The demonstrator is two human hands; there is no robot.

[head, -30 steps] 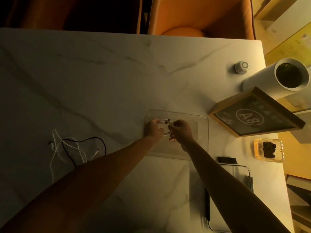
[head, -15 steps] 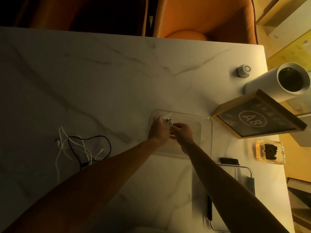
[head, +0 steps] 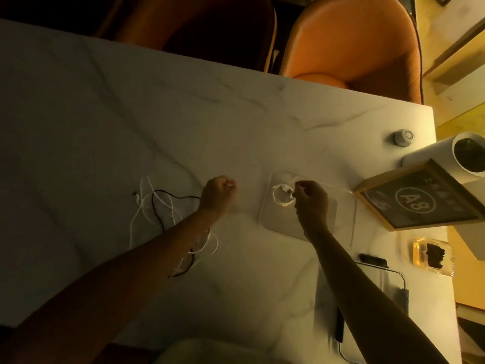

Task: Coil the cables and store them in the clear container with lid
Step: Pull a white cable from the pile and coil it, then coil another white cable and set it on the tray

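A: Holding the coiled white cable (head: 282,195) is the right hand (head: 311,203), fingertips pinching the loop at its right edge, just over the clear container (head: 341,227).

B: Which way does the coil face?

A: It lies nearly flat, a round loop with no real long axis, and its plug end sits at the top of the ring, pointing toward the far side of the marble table (head: 157,114). The container's long side runs left to right, slightly slanted down toward the right.

B: And the left hand (head: 219,193)?

A: Curled into a loose fist over the tabletop, left of the container and apart from it. I cannot tell whether anything is inside it.

B: The other cables?

A: The loose white cable (head: 143,206) and the black cable (head: 162,203) lie tangled on the table under the left forearm, their strands running mostly from far to near. The lid (head: 393,274) rests near the table's right edge, beside the right forearm.
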